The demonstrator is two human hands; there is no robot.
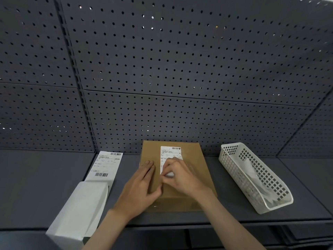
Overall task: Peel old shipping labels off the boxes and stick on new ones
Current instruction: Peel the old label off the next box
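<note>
The pegboard wall (180, 60) is dark grey, dotted with an even grid of small black holes. The shelf (36, 186) below is a plain matching grey. The box (194, 159) is kraft brown — its label (169, 156) white with fine black print and a black barcode. The loose label sheet (105, 166) to the left is white too, with two black barcodes. The basket (252, 175) is off-white — its walls a lattice of square openings.

Matt brown cardboard box (191, 159); white paper label (170, 154); white plastic lattice basket (232, 150); matt grey perforated metal backboard (162, 60).
</note>
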